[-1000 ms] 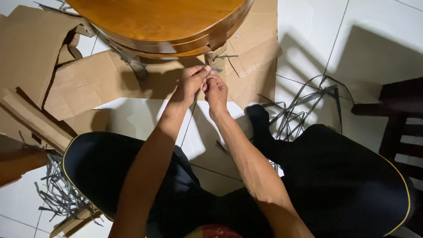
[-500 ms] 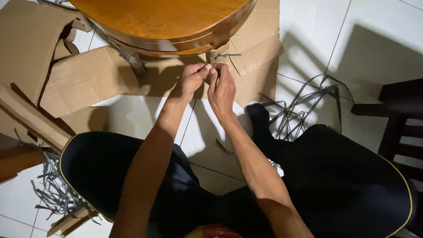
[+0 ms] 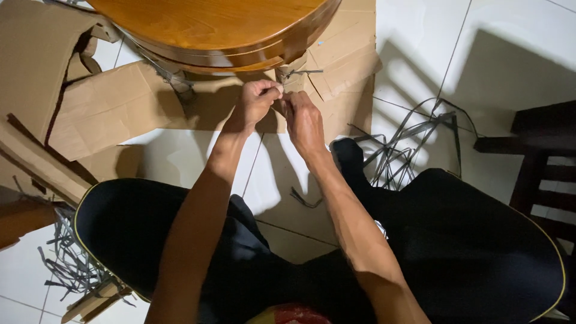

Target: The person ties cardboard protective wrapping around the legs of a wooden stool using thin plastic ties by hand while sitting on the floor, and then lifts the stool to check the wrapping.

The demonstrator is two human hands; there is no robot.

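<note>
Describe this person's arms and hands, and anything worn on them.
Both arms are bare from above the elbow to the fingers: no sleeves show, no gloves, watch or bracelet. The left hand and right hand show no rings that I can make out. Forearms are lean and long.

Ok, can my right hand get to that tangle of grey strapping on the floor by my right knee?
Probably yes. The right hand is busy with the left hand at the cardboard-wrapped edge, but the grey strapping lies in the open on the tiled floor, with nothing between.
</note>
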